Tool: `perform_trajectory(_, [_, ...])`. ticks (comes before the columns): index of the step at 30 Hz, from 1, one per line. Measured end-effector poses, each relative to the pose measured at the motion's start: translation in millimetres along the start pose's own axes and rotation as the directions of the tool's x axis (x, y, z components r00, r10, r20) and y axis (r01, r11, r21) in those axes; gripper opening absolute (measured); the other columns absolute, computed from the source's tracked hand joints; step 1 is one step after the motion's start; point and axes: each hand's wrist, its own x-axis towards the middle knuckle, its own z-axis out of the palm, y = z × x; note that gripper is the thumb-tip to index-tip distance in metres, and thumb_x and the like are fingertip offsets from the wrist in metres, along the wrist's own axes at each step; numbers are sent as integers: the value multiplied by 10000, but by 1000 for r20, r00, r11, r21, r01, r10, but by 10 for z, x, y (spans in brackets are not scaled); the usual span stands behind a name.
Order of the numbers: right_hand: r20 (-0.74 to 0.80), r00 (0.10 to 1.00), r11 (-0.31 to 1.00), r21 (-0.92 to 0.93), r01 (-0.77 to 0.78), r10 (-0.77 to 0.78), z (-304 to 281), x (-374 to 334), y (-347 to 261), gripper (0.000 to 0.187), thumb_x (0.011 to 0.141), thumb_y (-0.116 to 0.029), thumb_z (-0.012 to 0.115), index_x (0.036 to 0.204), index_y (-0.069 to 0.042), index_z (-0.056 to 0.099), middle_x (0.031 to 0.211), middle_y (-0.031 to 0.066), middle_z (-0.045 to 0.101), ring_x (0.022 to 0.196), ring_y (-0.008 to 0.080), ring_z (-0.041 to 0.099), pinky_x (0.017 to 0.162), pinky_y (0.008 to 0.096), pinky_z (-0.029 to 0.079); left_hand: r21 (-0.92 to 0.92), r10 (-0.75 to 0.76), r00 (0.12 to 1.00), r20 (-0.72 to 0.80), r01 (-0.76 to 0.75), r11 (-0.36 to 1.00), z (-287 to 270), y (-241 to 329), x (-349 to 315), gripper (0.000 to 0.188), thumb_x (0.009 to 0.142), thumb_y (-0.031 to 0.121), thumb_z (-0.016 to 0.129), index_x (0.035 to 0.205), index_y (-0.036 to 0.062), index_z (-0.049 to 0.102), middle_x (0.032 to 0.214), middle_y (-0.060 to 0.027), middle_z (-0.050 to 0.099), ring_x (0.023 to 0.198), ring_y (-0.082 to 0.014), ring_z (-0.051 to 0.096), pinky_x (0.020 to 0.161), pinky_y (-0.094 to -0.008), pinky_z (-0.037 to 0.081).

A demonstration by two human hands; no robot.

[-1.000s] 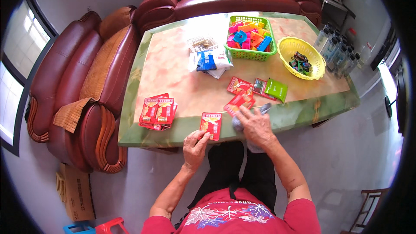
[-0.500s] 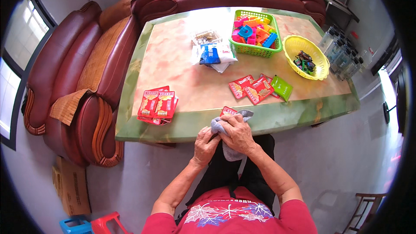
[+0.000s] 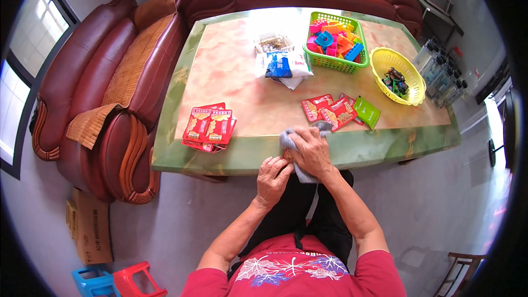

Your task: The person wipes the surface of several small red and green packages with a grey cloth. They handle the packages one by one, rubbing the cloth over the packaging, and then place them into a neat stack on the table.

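At the table's front edge my right hand [image 3: 314,153] is closed over a bunched grey cloth [image 3: 306,175], which drapes down below the edge. Beside it, my left hand [image 3: 273,180] pinches the near edge of a red packet [image 3: 288,155]. Most of that packet is hidden under the cloth and my fingers. A stack of red packets [image 3: 208,126] lies to the left on the table. Beyond my right hand several more red packets [image 3: 337,114] overlap, with a green packet [image 3: 367,113] at their right end.
On the table [image 3: 236,88] stand a green basket [image 3: 336,65] of colourful plastic blocks and a yellow bowl [image 3: 416,71] with small dark items. Blue-and-white bags [image 3: 279,66] lie near a clear box [image 3: 273,43]. Clear bottles [image 3: 440,69] stand right; sofas [image 3: 157,71] flank the table.
Both hands have moved slightly forward relative to my body. The red packet that showed beyond the cloth is now mostly covered, with a bit visible at my left fingertips. The view has shifted slightly.
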Motion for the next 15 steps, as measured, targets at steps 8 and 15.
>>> perform_trajectory(8, [94, 987, 991, 59, 121, -126, -410, -525, -42, 395, 725, -161, 706, 1115, -117, 657, 1211, 32, 613, 1031, 261, 548, 808, 399, 511, -56, -33, 999, 18, 34, 998, -12, 16, -20, 220, 799, 75, 693, 1018, 95, 689, 1096, -67, 640, 1081, -258, 616, 982, -449, 439])
perform_trajectory(15, [54, 994, 993, -62, -96, 99, -99, -97, -47, 380, 736, -164, 682, 1112, -116, 651, 1212, 25, 613, 1042, 268, 557, 824, 414, 502, -39, -15, 1000, 25, 16, 999, -36, 73, 31, 292, 772, 82, 717, 1063, 80, 693, 1105, -84, 621, 1073, -278, 599, 988, -452, 428])
